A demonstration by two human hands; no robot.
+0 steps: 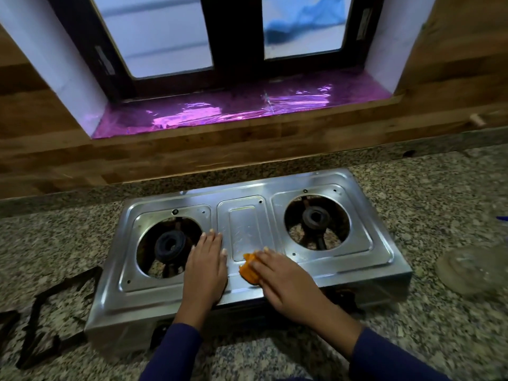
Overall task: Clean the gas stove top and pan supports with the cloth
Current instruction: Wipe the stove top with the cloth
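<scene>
A steel two-burner gas stove top sits on the granite counter with its pan supports off. My right hand presses a small orange cloth flat onto the front of the stove's middle panel. My left hand lies flat, fingers apart, on the steel beside the left burner opening. The right burner is uncovered. Two black pan supports lie on the counter left of the stove, one of them cut off by the frame edge.
The speckled granite counter runs around the stove. A clear glass lid or dish rests at the right. A wooden wall and a window sill with purple foil stand behind the stove.
</scene>
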